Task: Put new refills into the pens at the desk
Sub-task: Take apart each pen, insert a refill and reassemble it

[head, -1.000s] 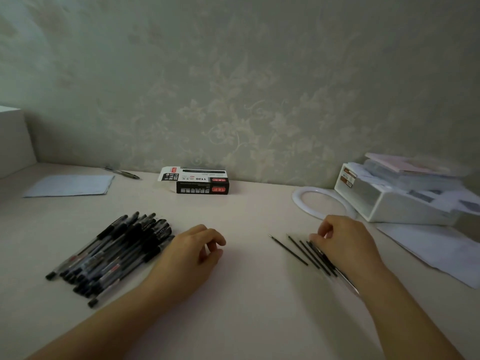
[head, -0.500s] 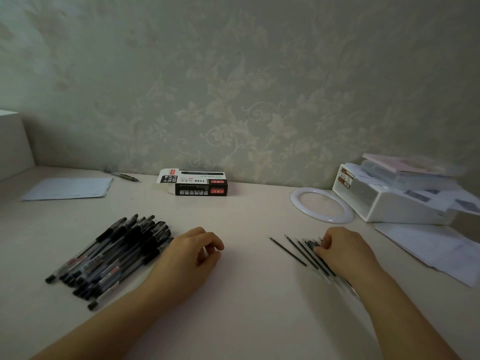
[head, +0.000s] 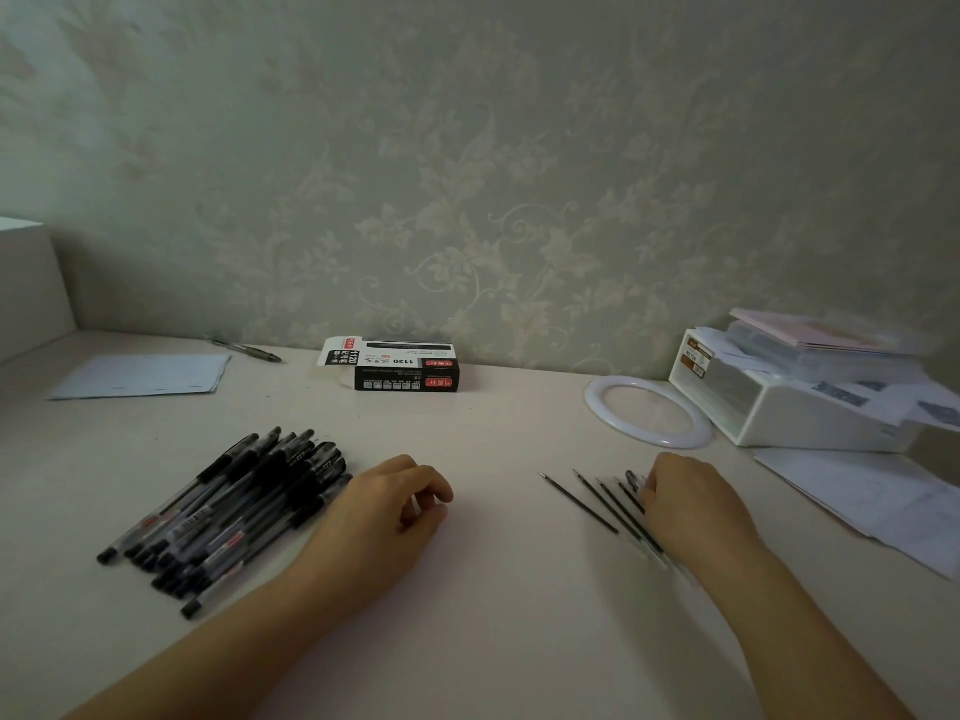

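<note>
The refills [head: 597,504] lie under the right hand [head: 693,504], long axes running 10 to 4 o'clock, fingers curled onto them, grip unclear; the left hand [head: 379,517] rests loosely curled, holding nothing.

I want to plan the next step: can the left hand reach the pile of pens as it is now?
Probably yes. The left hand rests right beside the pens, and nothing lies between them.
</note>
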